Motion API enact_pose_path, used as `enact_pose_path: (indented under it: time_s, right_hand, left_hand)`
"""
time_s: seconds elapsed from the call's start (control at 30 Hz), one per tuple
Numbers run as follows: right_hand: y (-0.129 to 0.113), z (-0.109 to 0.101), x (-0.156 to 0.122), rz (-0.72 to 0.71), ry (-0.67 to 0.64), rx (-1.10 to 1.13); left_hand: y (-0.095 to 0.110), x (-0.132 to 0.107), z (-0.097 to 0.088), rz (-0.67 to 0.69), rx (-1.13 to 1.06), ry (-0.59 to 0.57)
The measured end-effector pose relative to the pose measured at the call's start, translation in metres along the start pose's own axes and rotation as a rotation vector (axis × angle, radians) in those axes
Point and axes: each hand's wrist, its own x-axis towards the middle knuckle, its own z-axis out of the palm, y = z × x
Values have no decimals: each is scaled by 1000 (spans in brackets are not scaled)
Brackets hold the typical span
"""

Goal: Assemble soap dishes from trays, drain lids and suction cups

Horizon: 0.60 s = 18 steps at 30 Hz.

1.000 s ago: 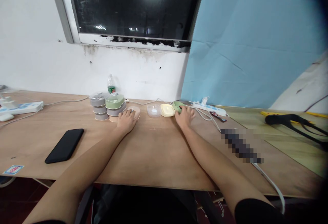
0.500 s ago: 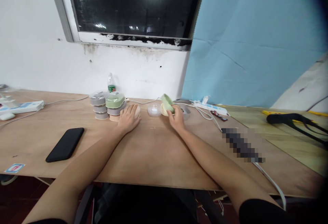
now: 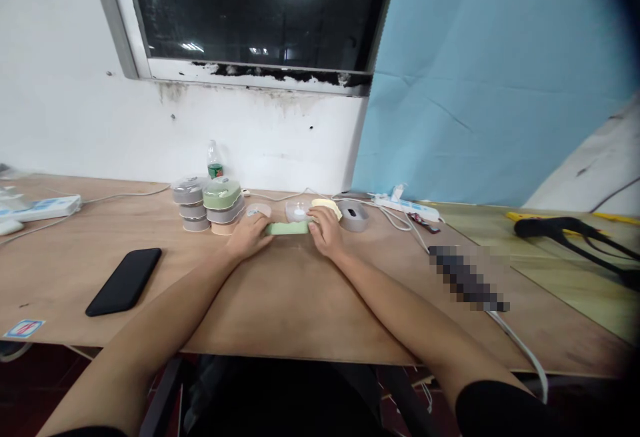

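Observation:
A light green plastic box part (image 3: pixel 287 228) lies between my two hands in the middle of the table. My left hand (image 3: pixel 249 237) grips its left end, and my right hand (image 3: pixel 327 231) has its right end between thumb and fingers. Behind my left hand rests a round clear lid (image 3: pixel 259 209). Another clear lid (image 3: pixel 297 209) sits just beyond the green part. A cream scalloped piece (image 3: pixel 327 207) shows behind my right hand, partly covered by the fingers. To its right stands a grey box (image 3: pixel 354 215) with a dark oval opening.
Left of my left hand are stacks of small boxes, one topped by a green box (image 3: pixel 221 195), another all grey (image 3: pixel 190 203). A plastic bottle (image 3: pixel 214 160) stands behind. A black phone (image 3: pixel 124 282), power strips (image 3: pixel 413 209) and cables lie on the table (image 3: pixel 290 310).
My right hand has brought the green part left and down, from above the cream piece to between my hands. My left hand has moved off the clear lid and taken the part's left end.

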Motion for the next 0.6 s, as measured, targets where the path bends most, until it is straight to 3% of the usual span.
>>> enact_pose_path:
  time_s: [0.1, 0.2, 0.4, 0.5, 0.6]
  right_hand:
    - [24, -6, -1, 188, 19, -228]
    - [50, -10, -8, 318, -55, -407]
    - [70, -5, -14, 447, -225, -362]
    - [61, -7, -11, 408, -91, -273]
    - [45, -10, -6, 351, 175, -23]
  left_hand:
    - [3, 0, 4, 44, 24, -12]
    - [8, 1, 7, 97, 19, -35]
    - [3, 0, 6, -5, -13, 93]
    - [-4, -1, 7, -72, -51, 212]
    - [-9, -1, 7, -160, -99, 341]
